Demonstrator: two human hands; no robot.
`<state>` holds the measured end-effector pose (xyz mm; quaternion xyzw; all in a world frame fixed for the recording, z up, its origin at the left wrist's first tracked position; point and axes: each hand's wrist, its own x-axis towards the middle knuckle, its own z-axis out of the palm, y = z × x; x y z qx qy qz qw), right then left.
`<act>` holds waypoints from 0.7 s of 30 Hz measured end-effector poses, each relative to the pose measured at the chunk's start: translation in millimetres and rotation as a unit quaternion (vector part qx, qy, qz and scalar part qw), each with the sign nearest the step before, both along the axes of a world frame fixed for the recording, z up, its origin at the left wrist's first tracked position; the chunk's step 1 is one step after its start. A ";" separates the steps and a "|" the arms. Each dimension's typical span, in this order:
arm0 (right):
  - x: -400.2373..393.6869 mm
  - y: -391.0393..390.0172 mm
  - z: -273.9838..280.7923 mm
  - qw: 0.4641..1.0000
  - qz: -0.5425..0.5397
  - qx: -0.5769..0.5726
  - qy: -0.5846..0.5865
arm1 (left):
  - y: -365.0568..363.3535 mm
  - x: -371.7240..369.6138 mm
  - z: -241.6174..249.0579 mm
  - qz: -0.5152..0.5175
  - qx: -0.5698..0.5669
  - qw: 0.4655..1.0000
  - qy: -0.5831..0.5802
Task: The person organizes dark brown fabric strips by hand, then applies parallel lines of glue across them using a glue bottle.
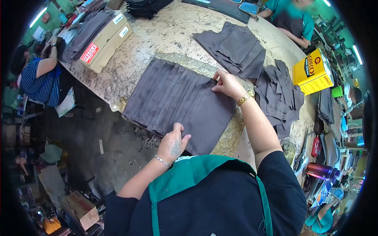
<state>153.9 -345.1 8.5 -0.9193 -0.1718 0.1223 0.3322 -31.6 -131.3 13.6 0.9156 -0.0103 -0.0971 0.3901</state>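
While the left hand [172,144], forearm slanting forward, rests thumb-out at the near edge of the fanned dark sheets [177,103] on the table [157,37], grip unclear, the right hand [216,81], arm extended, pinches their far-right edge.

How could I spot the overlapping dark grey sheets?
Start at the large, pale, scuffed table. Near its edge, between the person's left hand and right hand, lie the overlapping dark grey sheets. Unlike the jumbled dark grey pile to their right, they form a closely stepped row.
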 end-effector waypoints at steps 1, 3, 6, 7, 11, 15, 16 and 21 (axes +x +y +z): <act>0.8 -1.5 -0.3 1.000 0.000 0.005 0.006 | 0.3 1.6 -3.9 0.000 -0.001 1.000 -0.003; 2.7 -1.0 -0.2 1.000 0.001 0.002 0.016 | 3.9 2.8 -12.3 0.008 -0.011 1.000 -0.017; 7.7 1.3 22.3 0.995 0.079 -0.055 0.013 | -1.0 1.1 -10.1 -0.004 0.068 0.997 -0.029; 20.8 -1.6 24.7 0.998 0.063 -0.023 -0.002 | -2.2 1.3 -5.3 -0.018 0.137 0.990 -0.027; 75.6 -1.8 11.7 0.952 -0.159 -0.153 -0.213 | -4.0 2.8 18.2 -0.064 0.242 0.967 -0.042; 121.4 -23.4 -10.0 0.953 -0.171 -0.184 -0.170 | 9.8 6.6 44.3 -0.033 0.284 0.956 -0.067; 115.3 -26.4 1.3 0.936 -0.188 -0.137 -0.265 | 15.9 8.2 53.1 -0.003 0.272 0.957 -0.102; 59.8 -33.2 115.7 0.898 -0.073 -0.021 -0.434 | 25.1 48.9 85.2 -0.046 0.085 0.929 -0.357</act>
